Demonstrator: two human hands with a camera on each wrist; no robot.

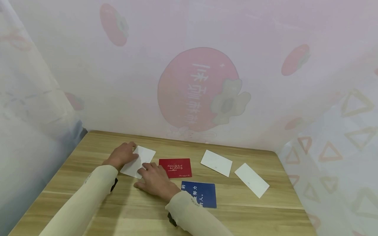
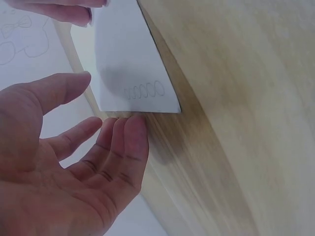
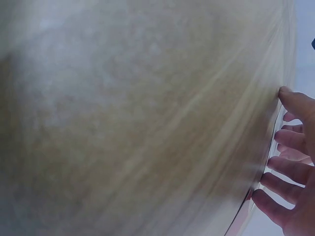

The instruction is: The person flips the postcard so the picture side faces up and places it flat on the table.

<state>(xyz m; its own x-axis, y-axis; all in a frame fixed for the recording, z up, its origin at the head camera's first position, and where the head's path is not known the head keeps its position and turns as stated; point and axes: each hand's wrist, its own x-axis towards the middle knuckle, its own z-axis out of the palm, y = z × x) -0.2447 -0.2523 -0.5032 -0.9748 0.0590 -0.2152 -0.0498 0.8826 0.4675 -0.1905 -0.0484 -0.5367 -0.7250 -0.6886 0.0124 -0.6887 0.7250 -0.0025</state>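
Observation:
A white card (image 1: 146, 153) lies slanted at the left of the table, between both hands. My left hand (image 1: 123, 155) is at its left edge, thumb reaching over it. In the left wrist view the left hand (image 2: 93, 162) has its fingers spread and gently bent, fingertips at the edge of the white card (image 2: 123, 54), which bears a looped scribble. My right hand (image 1: 157, 180) has its fingers loosely extended at the card's right side; in the right wrist view the right hand (image 3: 295, 157) shows spread fingers. Whether its fingertips press the card, I cannot tell.
A red card (image 1: 180, 167) with white script lies right of the white one. Nearer, a blue card (image 1: 208, 193) is partly covered by the right sleeve. Two more white cards, one left (image 1: 217, 163) and one right (image 1: 252, 180), lie farther right. Printed curtains surround the wooden table (image 1: 242, 219).

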